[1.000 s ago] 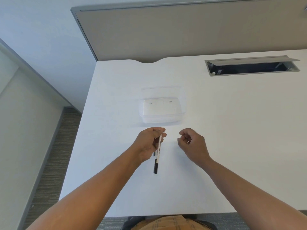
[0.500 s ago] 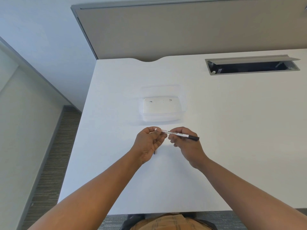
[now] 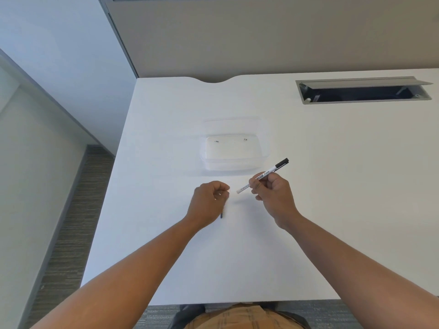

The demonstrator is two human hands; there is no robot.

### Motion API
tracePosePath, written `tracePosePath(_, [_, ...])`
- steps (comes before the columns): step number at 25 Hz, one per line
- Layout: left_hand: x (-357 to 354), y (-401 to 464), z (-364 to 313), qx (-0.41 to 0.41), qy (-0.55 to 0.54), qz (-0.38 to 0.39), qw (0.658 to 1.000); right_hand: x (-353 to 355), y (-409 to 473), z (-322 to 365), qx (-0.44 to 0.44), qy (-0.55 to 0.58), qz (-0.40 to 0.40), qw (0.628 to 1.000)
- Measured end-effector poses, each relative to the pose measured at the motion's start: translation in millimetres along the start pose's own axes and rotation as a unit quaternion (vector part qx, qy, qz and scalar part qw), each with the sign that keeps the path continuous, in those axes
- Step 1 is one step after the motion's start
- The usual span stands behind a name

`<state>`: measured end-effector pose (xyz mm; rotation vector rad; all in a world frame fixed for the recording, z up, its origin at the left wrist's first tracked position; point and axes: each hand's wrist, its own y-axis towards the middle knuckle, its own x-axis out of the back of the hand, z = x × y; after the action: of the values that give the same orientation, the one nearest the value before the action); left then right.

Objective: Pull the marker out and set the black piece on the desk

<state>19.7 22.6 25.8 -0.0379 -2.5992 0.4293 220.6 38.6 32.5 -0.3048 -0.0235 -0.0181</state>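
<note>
My right hand (image 3: 273, 198) grips a white marker (image 3: 262, 175) with a black cap by its middle. The marker is tilted, its capped end up and to the right and its white end pointing at my left hand. My left hand (image 3: 210, 203) hovers over the white desk (image 3: 166, 138) with its fingers curled, a little left of the marker's white end and apart from it. A short dark stick end (image 3: 221, 215) pokes out below that hand's heel and seems held in the fist. A clear plastic box (image 3: 234, 148) sits just beyond both hands.
An open grey cable hatch (image 3: 363, 90) is set into the desk at the far right. A grey partition (image 3: 261, 36) stands behind the desk. The desk's left edge drops to carpet (image 3: 71, 222).
The marker has passed from my left hand to my right. My right hand has drawn it to the right and tilted it up; my left hand has let go and stayed put.
</note>
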Motion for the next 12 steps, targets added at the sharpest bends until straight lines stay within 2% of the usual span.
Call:
tracePosePath(2, [11.0,5.4,11.9,-0.041,0.202,-0.031,0.978,2.5,5.9,-3.0,0.008,-0.055,-0.022,0.998])
tracePosePath(4, [19.0,10.3,21.3,-0.02,0.346,0.028,0.938,3.0,10.3,-7.9,0.034,-0.126,-0.037,0.991])
tracePosePath(7, [20.2,17.0,19.4,0.039,0.374,0.114,0.92,-0.2,14.8,-13.0,0.077,-0.207,-0.033,0.975])
tracePosePath(12, [19.5,26.9,10.7,0.046,0.428,0.194,0.881,-5.5,21.0,-15.7,0.124,-0.267,0.015,0.956])
